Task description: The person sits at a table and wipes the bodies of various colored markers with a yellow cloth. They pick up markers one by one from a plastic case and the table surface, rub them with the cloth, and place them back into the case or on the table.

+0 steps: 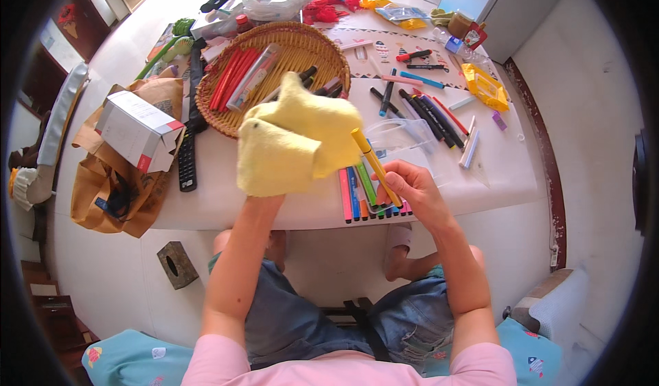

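A yellow cloth (280, 154) is draped over my left hand (263, 203), hiding the fingers; only the wrist shows below it. The cloth is raised over the front of the table and covers part of the basket's near rim. My right hand (412, 185) grips a yellow felt-tip marker (378, 169) between thumb and fingers, its upper end leaning left, close to the cloth. Beneath that hand, several coloured markers (353, 193) lie in a row at the table's front edge. Behind them sits a clear plastic case (406, 133), partly hidden by my right hand.
A round wicker basket (206, 95) holds red pens (234, 79) and a clear tube. Black markers (432, 118) and other pens lie scattered at right, near a yellow packet (485, 87). At left are a white box (139, 128), a brown paper bag (85, 200) and a remote control (187, 164).
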{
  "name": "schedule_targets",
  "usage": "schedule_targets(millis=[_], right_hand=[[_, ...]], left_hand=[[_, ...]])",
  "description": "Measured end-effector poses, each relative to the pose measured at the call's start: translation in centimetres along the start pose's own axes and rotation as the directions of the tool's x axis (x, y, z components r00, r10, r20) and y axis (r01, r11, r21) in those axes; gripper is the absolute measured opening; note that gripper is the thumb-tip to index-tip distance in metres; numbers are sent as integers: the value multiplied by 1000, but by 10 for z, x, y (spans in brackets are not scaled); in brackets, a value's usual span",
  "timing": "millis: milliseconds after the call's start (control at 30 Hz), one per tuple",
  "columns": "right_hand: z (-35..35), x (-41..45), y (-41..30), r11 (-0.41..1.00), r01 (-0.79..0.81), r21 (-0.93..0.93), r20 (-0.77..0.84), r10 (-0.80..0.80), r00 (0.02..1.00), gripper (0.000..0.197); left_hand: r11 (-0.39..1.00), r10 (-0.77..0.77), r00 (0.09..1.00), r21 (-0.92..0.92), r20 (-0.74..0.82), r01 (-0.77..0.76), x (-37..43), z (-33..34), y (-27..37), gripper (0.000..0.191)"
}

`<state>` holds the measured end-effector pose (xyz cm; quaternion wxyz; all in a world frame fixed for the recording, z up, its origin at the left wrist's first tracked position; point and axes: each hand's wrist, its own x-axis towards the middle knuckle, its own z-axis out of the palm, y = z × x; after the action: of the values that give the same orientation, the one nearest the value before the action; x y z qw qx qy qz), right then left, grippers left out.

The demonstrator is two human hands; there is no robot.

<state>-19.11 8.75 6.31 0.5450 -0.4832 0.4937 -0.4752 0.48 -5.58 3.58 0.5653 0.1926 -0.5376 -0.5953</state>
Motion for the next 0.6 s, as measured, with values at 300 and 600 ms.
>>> schedule_targets(millis=[300,600], right_hand=[[-23,4,21,973,-60,-222,-237,6,972,23],[-37,21,32,870,-256,-422,-355,101,929,22]], left_hand=[[964,-115,993,-245,-25,105,-10,-15,-7,45],[919,-222,975,-337,-14,204,-10,-14,-15,43]])
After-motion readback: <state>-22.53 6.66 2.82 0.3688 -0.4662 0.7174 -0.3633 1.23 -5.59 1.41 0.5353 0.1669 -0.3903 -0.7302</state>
